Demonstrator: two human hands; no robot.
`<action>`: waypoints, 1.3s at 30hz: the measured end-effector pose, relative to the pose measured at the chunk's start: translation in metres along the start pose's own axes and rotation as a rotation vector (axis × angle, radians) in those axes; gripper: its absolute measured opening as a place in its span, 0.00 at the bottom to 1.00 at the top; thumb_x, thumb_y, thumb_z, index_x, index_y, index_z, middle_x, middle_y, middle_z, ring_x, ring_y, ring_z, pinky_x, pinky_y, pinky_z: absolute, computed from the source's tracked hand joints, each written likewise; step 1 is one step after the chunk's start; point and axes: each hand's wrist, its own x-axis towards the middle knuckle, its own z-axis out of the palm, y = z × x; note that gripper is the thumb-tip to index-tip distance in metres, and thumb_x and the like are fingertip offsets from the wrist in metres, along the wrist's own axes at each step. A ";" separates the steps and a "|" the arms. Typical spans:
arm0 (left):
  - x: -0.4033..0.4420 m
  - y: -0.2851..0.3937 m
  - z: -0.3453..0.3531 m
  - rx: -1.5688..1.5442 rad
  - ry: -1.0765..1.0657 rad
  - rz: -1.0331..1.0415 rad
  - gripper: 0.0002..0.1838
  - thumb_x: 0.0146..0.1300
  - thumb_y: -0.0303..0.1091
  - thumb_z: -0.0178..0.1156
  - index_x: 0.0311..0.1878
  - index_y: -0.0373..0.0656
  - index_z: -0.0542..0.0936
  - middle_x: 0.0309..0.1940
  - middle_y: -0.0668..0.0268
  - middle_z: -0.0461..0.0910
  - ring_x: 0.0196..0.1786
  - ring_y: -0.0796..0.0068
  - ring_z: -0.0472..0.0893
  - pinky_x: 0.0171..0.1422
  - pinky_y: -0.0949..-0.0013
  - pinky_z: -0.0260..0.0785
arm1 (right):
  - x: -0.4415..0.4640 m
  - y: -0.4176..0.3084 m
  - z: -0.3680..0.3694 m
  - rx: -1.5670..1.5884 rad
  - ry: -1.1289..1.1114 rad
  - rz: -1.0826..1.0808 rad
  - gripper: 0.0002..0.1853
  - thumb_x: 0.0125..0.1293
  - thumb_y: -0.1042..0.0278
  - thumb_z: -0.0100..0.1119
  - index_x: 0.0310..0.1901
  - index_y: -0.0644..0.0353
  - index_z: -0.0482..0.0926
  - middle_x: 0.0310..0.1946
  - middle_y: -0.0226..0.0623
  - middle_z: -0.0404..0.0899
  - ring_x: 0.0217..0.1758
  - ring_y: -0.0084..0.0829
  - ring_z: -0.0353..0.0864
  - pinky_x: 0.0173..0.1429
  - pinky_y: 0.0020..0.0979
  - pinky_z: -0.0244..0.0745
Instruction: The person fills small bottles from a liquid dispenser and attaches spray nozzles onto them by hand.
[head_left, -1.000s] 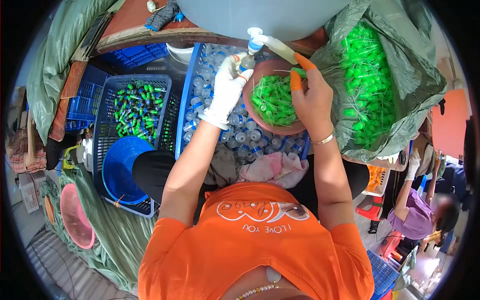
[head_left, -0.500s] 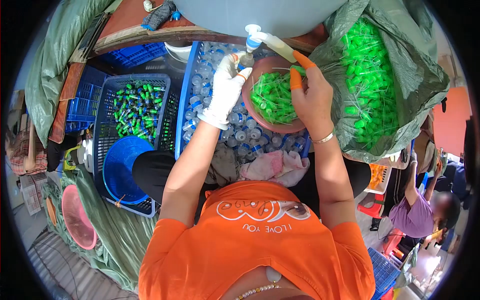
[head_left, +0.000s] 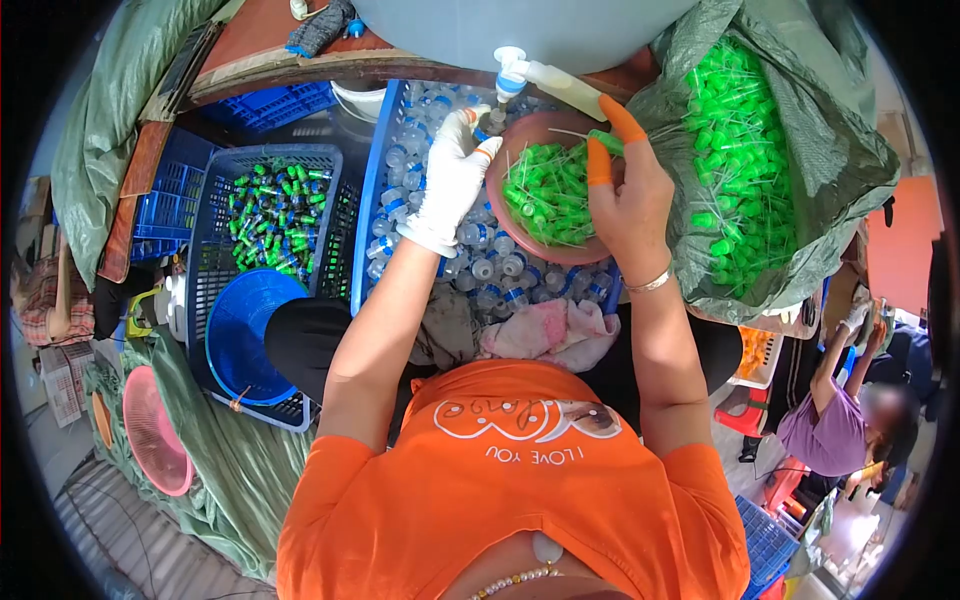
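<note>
The white-gloved left hand (head_left: pixel 455 178) pinches a small clear plastic bottle (head_left: pixel 495 122) between its fingers beneath a white-and-blue plastic tap (head_left: pixel 511 76); filling seems in hand. The right hand (head_left: pixel 632 195), fingers orange-covered, pinches a green plastic cap with a thin clear stem (head_left: pixel 606 143) near the round pink plastic bowl (head_left: pixel 496 205). The next move probably calls for lowering the bottle clear.

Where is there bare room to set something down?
Bare: the reddish tabletop between green sheeting and grey knitted item; inside the blue bowl, beside the dark knee. Crowded: the blue crate full of bottles, and the pink bowl of green caps between left hand and right hand.
</note>
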 end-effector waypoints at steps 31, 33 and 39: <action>-0.078 0.023 0.023 0.612 -0.301 0.390 0.18 0.60 0.19 0.56 0.53 0.34 0.67 0.45 0.54 0.70 0.50 0.61 0.74 0.55 0.65 0.68 | -0.066 0.010 0.033 0.610 -0.355 0.646 0.07 0.65 0.73 0.57 0.42 0.61 0.71 0.27 0.35 0.76 0.26 0.30 0.78 0.31 0.34 0.73; -0.080 0.021 0.020 0.596 -0.308 0.333 0.18 0.60 0.20 0.56 0.53 0.34 0.67 0.45 0.53 0.70 0.50 0.58 0.74 0.55 0.64 0.68 | -0.067 0.008 0.032 0.784 -0.375 0.892 0.07 0.66 0.72 0.57 0.42 0.62 0.71 0.28 0.32 0.75 0.26 0.24 0.77 0.32 0.33 0.73; -0.085 0.023 0.001 0.625 -0.457 0.464 0.19 0.60 0.23 0.58 0.54 0.34 0.67 0.45 0.49 0.71 0.50 0.46 0.74 0.53 0.59 0.69 | -0.079 0.019 0.021 0.749 -0.614 0.809 0.08 0.69 0.69 0.55 0.46 0.61 0.73 0.28 0.26 0.73 0.25 0.15 0.68 0.31 0.23 0.69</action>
